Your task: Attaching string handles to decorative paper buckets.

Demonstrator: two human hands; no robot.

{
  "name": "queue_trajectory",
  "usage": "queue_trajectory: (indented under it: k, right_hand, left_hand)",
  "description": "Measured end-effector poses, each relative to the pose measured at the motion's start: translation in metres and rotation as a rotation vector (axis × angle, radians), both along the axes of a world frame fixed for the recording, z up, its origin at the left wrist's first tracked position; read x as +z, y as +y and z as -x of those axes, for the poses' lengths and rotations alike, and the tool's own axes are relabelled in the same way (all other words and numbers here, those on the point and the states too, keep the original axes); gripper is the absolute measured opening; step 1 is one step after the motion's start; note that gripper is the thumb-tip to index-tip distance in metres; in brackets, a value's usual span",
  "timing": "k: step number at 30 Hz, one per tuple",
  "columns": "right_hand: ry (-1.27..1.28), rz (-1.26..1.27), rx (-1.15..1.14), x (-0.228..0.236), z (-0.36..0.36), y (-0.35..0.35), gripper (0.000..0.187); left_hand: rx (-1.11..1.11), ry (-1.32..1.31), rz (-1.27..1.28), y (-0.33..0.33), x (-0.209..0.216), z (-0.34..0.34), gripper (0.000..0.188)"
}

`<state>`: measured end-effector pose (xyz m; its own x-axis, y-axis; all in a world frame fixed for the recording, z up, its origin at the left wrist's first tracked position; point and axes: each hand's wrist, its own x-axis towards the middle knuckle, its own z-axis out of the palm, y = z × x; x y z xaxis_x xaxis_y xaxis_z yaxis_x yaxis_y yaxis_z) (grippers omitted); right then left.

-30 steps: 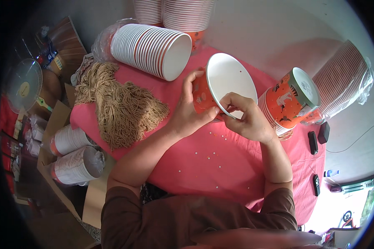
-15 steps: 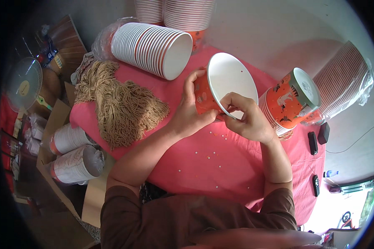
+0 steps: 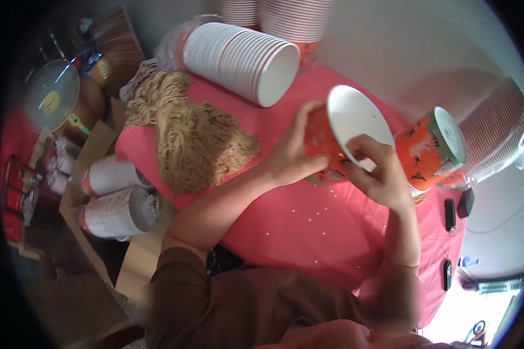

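Note:
My left hand is wrapped around the outside of an orange printed paper bucket, which is tilted so its white inside shows. At the near right rim, my right hand pinches the bucket's wall, thumb outside and fingers inside. A small dark speck shows on the inner wall. Just right of my right hand stands an upside-down stack of orange paper buckets with a green band near the top. Left of my left hand lies a bundle of tan cords.
A long stack of white-rimmed buckets lies on the red-covered table, with upright stacks behind. A plastic-wrapped stack leans at right. Small pale bits dot the cloth. A cardboard box with wrapped buckets stands left.
The whole view has swung, so the table and stacks sit farther right in the picture. Both hands keep their hold on the bucket, with little change in their grip.

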<state>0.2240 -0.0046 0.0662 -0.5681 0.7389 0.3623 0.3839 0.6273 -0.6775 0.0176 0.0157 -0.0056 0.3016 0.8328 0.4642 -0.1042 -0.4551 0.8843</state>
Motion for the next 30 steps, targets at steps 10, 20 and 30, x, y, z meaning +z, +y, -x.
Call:
queue_trajectory:
  k: [10,20,30]
  right_hand:
    - [-0.254,-0.008,0.010,0.001,0.007,-0.010,0.015]
    - [-0.325,-0.111,-0.066,-0.006,0.012,-0.005,0.011]
    - [-0.331,-0.145,-0.064,-0.006,0.012,-0.005,0.011]
  left_hand:
    - [0.346,0.661,0.002,0.005,0.037,0.070,0.011]
    - [0.694,1.253,0.135,0.019,0.021,0.112,0.010]
    - [0.798,1.389,0.152,0.032,0.003,0.115,0.008]
